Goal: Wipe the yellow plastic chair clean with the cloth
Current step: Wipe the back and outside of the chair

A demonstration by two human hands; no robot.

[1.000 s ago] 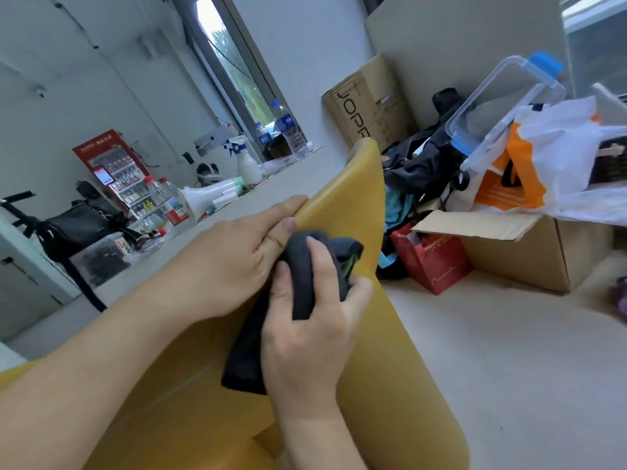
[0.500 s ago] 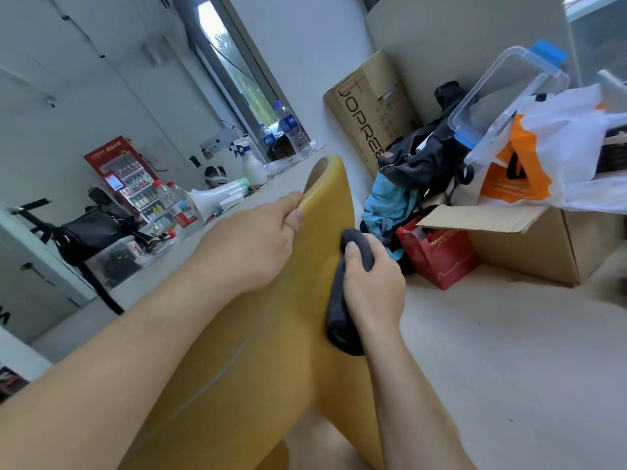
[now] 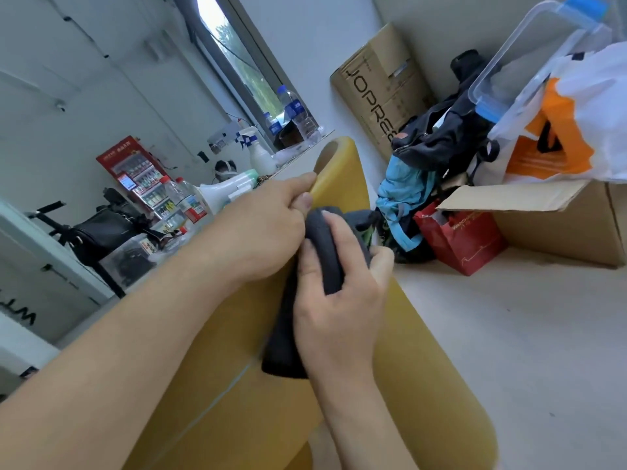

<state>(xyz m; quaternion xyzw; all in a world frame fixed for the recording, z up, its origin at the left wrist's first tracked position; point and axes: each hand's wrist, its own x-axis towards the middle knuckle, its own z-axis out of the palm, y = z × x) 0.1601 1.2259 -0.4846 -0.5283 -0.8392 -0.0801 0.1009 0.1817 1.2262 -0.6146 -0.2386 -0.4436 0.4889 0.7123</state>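
Observation:
The yellow plastic chair (image 3: pixel 342 174) fills the lower middle of the head view, its curved back edge rising toward the window. My left hand (image 3: pixel 261 228) grips the top edge of the chair back with curled fingers. My right hand (image 3: pixel 336 293) holds a dark grey cloth (image 3: pixel 325 252) folded over that same edge, just below the left hand. The cloth hangs down the chair's inner face to about mid-height.
A table (image 3: pixel 298 161) behind the chair carries a spray bottle (image 3: pixel 259 154), water bottles (image 3: pixel 298 113) and a black bag (image 3: pixel 101 228). At the right stand cardboard boxes (image 3: pixel 559 225), a red bag (image 3: pixel 458 239) and a plastic bag (image 3: pixel 570 130). Pale floor (image 3: pixel 526 334) lies to the right.
My right hand has brought the cloth from the chair's outer right face back onto the top edge, up against the left hand. The left hand keeps its grip.

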